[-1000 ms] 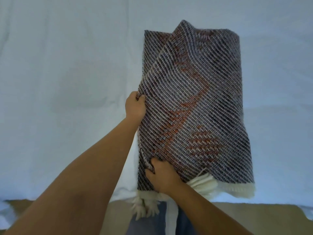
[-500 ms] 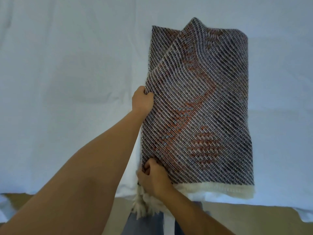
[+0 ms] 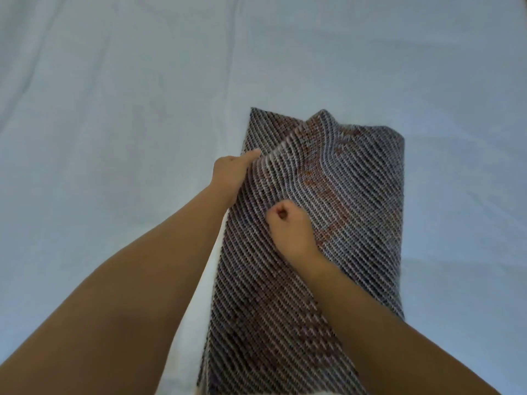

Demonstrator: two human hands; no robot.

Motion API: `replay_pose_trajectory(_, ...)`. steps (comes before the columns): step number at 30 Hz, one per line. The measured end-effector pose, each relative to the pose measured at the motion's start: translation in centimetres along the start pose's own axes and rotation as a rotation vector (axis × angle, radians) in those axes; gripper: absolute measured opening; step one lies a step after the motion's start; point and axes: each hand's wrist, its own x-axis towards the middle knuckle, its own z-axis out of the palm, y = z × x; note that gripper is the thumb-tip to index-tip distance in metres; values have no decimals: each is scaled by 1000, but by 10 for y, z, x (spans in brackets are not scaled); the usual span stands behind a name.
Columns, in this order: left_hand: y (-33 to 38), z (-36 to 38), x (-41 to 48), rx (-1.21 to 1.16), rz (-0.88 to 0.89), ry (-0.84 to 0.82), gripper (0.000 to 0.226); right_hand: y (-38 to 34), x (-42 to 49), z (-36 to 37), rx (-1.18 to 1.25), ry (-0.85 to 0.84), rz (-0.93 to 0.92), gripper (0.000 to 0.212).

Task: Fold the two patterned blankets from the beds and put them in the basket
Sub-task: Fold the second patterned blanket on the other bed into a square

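Left hand: the left hand (image 3: 228, 173) sits at the blanket's left edge, partway up its length, fingers closed on the top layer with one fingertip stretched forward along the border; the bare forearm runs down to the lower left corner of the view.
Right hand: the right hand (image 3: 291, 226) is curled into a loose fist on top of the cloth, a little nearer the person and to the right of the left hand; it pinches a small bunch of the upper layer between thumb and fingers. Its forearm crosses the lower half of the blanket.
Patterned blanket: the patterned blanket (image 3: 356, 212) lies folded into a long narrow strip running away from the person, dark and pale diagonal stripes with rust-orange motifs. Between and beyond the hands the top layer is lifted into a soft ridge, so the far left corner of the layer beneath shows. The far end is a rounded fold; the near end runs out of the bottom of the view, where a sliver of pale fringe shows.
Bed: the bed sheet (image 3: 114, 109) is plain pale blue-white, lightly creased, and surrounds the blanket on the left, right and far sides.
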Motion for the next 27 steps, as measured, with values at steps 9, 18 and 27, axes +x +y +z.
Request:
replay_pose_trajectory(9, 74, 35, 47, -28, -77, -220, 31, -54, 127, -79, -228, 246, -200, 44)
replay_pose_trajectory(18, 40, 23, 80, 546, 347, 168, 59, -19, 158, -36, -692, -227, -292, 68)
replay_pose_trajectory(27, 65, 46, 92, 474, 87, 48, 74, 12, 160, -117, -496, 276, -316, 47)
